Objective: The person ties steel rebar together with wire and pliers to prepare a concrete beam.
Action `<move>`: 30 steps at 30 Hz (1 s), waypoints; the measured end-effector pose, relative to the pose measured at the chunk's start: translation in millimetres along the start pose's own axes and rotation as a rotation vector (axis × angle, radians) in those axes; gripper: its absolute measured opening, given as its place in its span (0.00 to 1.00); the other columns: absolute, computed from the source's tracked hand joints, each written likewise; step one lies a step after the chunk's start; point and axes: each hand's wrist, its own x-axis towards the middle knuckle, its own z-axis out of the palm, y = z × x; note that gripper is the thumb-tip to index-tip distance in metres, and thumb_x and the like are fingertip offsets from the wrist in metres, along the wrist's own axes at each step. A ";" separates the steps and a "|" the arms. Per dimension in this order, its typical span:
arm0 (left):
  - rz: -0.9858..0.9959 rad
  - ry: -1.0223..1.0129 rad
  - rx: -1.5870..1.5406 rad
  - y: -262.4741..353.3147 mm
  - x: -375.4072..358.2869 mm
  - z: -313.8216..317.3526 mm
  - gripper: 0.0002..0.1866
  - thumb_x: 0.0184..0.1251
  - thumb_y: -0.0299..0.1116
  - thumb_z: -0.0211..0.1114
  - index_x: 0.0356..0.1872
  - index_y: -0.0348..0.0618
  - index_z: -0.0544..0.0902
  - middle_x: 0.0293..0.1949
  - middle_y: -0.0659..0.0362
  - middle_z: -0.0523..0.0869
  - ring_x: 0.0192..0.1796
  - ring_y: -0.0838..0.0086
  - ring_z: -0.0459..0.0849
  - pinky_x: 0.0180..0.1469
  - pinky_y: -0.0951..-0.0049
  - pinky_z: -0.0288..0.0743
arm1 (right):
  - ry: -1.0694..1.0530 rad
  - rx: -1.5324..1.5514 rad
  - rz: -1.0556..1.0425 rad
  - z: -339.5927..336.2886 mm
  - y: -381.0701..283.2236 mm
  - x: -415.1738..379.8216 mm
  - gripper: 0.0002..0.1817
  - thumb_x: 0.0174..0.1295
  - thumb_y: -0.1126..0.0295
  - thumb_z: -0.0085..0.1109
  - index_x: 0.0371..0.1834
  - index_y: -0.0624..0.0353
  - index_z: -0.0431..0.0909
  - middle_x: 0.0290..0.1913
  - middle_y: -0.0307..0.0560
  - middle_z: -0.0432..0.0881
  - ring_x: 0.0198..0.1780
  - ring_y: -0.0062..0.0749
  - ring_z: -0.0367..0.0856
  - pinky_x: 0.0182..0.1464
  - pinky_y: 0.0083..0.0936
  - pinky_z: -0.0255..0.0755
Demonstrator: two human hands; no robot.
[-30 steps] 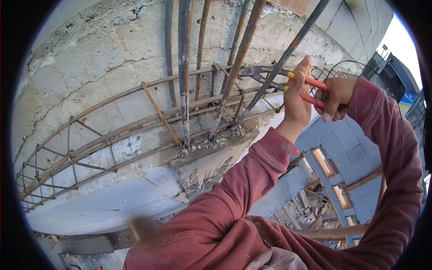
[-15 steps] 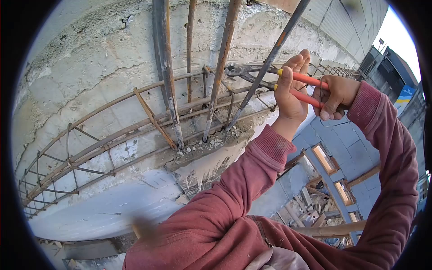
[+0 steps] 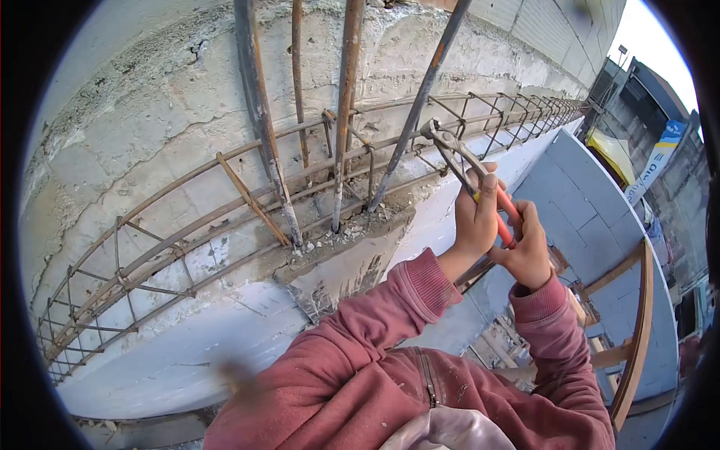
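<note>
Both of my hands are on a pair of end-cutting pliers (image 3: 466,156) with grey metal jaws and red-orange handles. My left hand (image 3: 472,225) wraps the upper part of the handles, just below the yellow collars. Lower down, my right hand (image 3: 527,251) grips the handle ends. The plier head points up and left, in front of the rebar cage (image 3: 499,112) and just right of a slanted steel bar (image 3: 420,101). Bent stirrups and long rods of the cage run along the wall behind my hands.
Upright bars (image 3: 262,127) rise through the cage against the rough concrete wall (image 3: 161,112). Broken concrete chips (image 3: 330,238) lie at their feet. Below right are grey panels (image 3: 577,187), a wooden beam (image 3: 637,337) and a banner (image 3: 660,161).
The pliers have swung from lying nearly level to pointing up and left. My right hand has moved down and left, close to my left hand, whose fingers have closed around the handles.
</note>
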 end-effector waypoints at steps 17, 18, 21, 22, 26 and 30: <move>-0.185 -0.286 0.376 19.2 -27.0 -68.3 0.16 0.74 0.47 0.45 0.43 0.45 0.72 0.31 0.60 0.76 0.34 0.70 0.80 0.40 0.59 0.80 | 0.162 1.763 0.295 -4.9 96.5 -223.4 0.22 0.67 0.53 0.49 0.20 0.57 0.68 0.13 0.29 0.56 0.14 0.15 0.48 0.16 0.18 0.46; -0.290 -0.314 0.179 20.7 -31.7 -64.7 0.16 0.74 0.47 0.46 0.44 0.46 0.72 0.31 0.61 0.76 0.34 0.71 0.80 0.40 0.59 0.81 | 0.259 1.763 0.295 -16.7 111.8 -220.7 0.22 0.70 0.53 0.45 0.23 0.57 0.69 0.13 0.27 0.53 0.13 0.14 0.47 0.16 0.17 0.45; -0.541 -0.333 -0.358 28.7 -43.4 -39.7 0.17 0.72 0.50 0.47 0.44 0.49 0.72 0.32 0.62 0.77 0.35 0.72 0.80 0.37 0.62 0.81 | 0.221 1.024 0.965 11.5 168.5 -227.4 0.21 0.68 0.53 0.48 0.26 0.59 0.75 0.13 0.28 0.56 0.14 0.15 0.49 0.17 0.18 0.47; -0.550 -0.372 -0.335 27.1 -46.2 -35.5 0.17 0.72 0.50 0.47 0.44 0.48 0.72 0.32 0.61 0.77 0.34 0.72 0.80 0.37 0.61 0.81 | -0.173 0.582 0.965 36.4 170.8 -235.7 0.21 0.65 0.53 0.52 0.29 0.59 0.83 0.15 0.32 0.64 0.15 0.19 0.58 0.19 0.19 0.53; -0.525 -0.553 0.009 35.4 -44.9 -38.4 0.21 0.72 0.50 0.48 0.48 0.41 0.69 0.31 0.57 0.77 0.32 0.69 0.82 0.36 0.61 0.82 | -0.313 0.261 0.454 72.6 139.0 -226.5 0.25 0.59 0.55 0.61 0.52 0.63 0.77 0.47 0.46 0.79 0.46 0.31 0.78 0.48 0.29 0.72; -0.575 -0.492 0.145 27.6 -91.0 -51.8 0.23 0.74 0.50 0.44 0.56 0.41 0.62 0.32 0.53 0.79 0.29 0.71 0.81 0.33 0.67 0.81 | -0.052 1.106 0.383 36.0 54.4 -173.8 0.32 0.57 0.62 0.63 0.63 0.66 0.66 0.60 0.49 0.71 0.50 0.31 0.77 0.50 0.31 0.72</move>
